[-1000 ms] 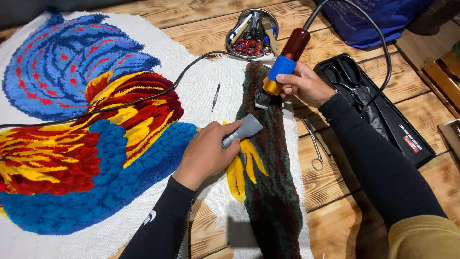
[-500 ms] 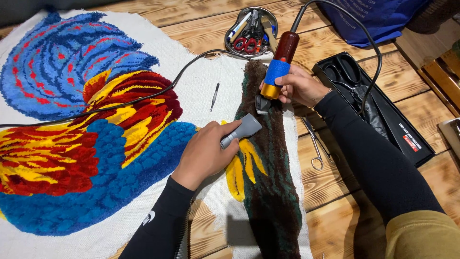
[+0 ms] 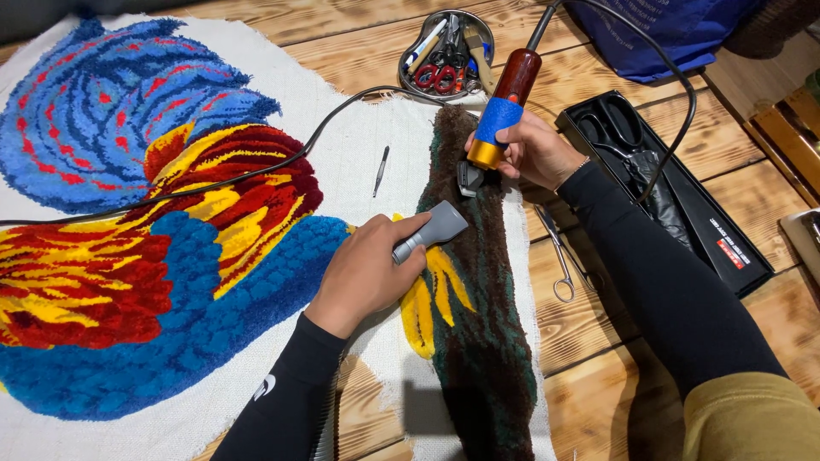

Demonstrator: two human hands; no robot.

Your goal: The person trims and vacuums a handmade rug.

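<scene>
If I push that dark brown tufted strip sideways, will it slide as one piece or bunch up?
The dark tufted strip would probably bunch: it looks like soft pile on floppy white backing cloth. The left hand with its grey nozzle and the right hand with the corded trimmer rest on it, likely pinning that end.

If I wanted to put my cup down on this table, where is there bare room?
Bare wood shows between the brown rug strip and the right arm, below the thin scissors. Another patch lies along the top edge, left of the tool tin. It is crowded around the right hand, the black case and the cord.
</scene>
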